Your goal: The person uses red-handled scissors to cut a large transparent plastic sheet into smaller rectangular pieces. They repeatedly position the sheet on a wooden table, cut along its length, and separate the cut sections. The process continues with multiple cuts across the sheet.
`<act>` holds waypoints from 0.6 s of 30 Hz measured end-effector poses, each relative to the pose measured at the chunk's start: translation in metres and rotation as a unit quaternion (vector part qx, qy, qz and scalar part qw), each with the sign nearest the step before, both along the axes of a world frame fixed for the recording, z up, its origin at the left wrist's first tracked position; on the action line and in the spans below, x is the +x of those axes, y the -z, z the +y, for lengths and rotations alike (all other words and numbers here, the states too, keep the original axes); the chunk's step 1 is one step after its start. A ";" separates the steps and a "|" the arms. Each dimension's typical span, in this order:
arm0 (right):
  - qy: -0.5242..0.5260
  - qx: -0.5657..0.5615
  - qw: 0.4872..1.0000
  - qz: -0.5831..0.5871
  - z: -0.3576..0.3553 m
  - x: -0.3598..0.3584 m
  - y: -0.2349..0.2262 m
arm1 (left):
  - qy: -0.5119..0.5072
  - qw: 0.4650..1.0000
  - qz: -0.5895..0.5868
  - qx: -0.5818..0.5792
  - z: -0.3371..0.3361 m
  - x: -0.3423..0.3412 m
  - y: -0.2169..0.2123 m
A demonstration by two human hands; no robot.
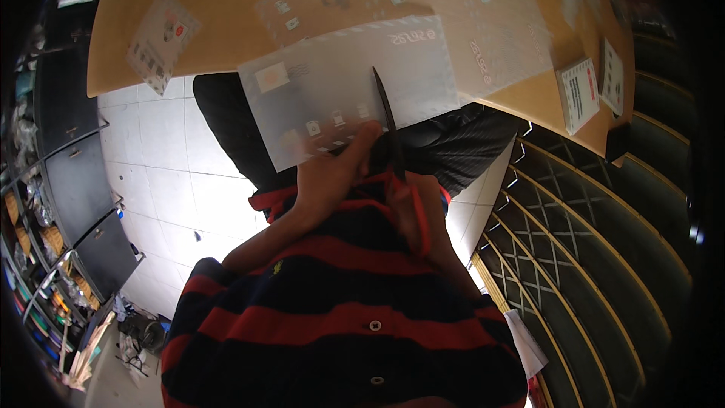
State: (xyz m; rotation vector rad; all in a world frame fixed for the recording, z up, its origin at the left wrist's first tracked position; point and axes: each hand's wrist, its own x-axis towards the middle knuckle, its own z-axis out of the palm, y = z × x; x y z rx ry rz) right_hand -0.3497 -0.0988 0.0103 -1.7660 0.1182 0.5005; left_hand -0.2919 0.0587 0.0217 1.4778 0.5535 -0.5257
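Note:
A translucent sheet printed like an envelope hangs partly over the near table edge, above my lap. My left hand grips its near edge, thumb on top. My right hand is closed around the red-orange handles of a pair of scissors. One dark blade lies across the sheet's near edge and points away from me over its face. The other blade cannot be made out, so whether the sheet is cut there does not show.
More translucent printed sheets cover the tan table. A small clear packet lies at the left; two white boxes sit near the right edge. Dark cabinets stand left, a folding metal gate right.

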 end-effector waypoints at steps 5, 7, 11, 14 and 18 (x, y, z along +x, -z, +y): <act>0.026 0.005 0.997 0.067 0.005 0.008 0.000 | 0.003 0.999 0.033 0.027 -0.004 -0.002 -0.005; 0.023 0.008 0.999 0.040 0.005 0.011 0.000 | 0.009 1.000 0.019 0.000 -0.002 -0.003 -0.001; 0.049 0.060 0.997 -0.016 0.010 0.021 -0.007 | 0.018 1.000 0.016 0.013 -0.001 -0.002 -0.003; 0.012 0.013 0.997 0.070 0.006 0.028 -0.010 | 0.007 0.999 0.020 0.034 -0.006 -0.002 -0.009; 0.011 0.042 0.999 -0.032 0.010 0.038 -0.017 | 0.023 1.000 -0.001 0.018 -0.001 -0.004 -0.002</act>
